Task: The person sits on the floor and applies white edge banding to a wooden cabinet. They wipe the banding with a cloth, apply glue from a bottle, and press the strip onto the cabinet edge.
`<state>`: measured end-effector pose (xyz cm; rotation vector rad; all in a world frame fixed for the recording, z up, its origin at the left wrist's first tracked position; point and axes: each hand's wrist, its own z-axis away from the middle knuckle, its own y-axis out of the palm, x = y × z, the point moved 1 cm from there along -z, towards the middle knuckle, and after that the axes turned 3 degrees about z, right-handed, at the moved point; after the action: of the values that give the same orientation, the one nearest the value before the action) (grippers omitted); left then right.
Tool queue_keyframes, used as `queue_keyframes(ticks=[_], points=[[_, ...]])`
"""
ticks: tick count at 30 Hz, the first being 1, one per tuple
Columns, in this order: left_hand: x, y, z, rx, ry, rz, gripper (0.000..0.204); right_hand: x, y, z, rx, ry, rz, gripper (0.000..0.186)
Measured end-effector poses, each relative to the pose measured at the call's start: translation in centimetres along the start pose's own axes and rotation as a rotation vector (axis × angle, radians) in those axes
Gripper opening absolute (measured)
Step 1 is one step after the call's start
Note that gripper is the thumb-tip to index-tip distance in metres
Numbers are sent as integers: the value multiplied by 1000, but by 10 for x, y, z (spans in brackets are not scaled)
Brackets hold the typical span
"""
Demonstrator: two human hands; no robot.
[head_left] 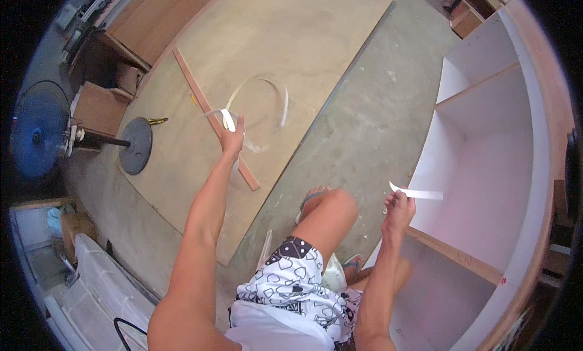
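Observation:
My left hand reaches out over a large tan board, its fingers closed on a curled white strip of thin, flexible banding. Beneath that hand, a long narrow wooden batten lies at a slant across the board. A pale loop of similar banding curves on the board just beyond. My right hand is raised beside an open cabinet and pinches a short white strip. One end of this strip curls up, and the other points toward the cabinet's inside.
The tan board covers much of the floor. At right stands the cabinet, white inside with wooden-edged dividers. A fan with a round base is at left, near yellow-and-black pliers. Plastic-wrapped panels lie lower left.

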<state>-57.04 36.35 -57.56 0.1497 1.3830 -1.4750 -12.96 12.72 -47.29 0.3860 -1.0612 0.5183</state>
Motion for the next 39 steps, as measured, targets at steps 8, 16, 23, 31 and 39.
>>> queue_keyframes(ticks=[8, 16, 23, 31, 39], points=[[70, -82, 11, 312, 14, 360, 24, 2, 118, 37, 350, 1, 172, 20], [16, -106, 51, 495, 12, 919, 23, 12, 228, 98, 630, 8, 136, 22], [12, -124, 47, 580, 101, 918, 25, -1, 259, 102, 768, 33, 186, 31], [8, -114, 23, 293, 128, 671, 32, -53, 216, 126, 982, 125, 638, 60], [48, -151, -49, 388, 221, -14, 42, -22, 59, 236, 1162, 13, 422, 29]])
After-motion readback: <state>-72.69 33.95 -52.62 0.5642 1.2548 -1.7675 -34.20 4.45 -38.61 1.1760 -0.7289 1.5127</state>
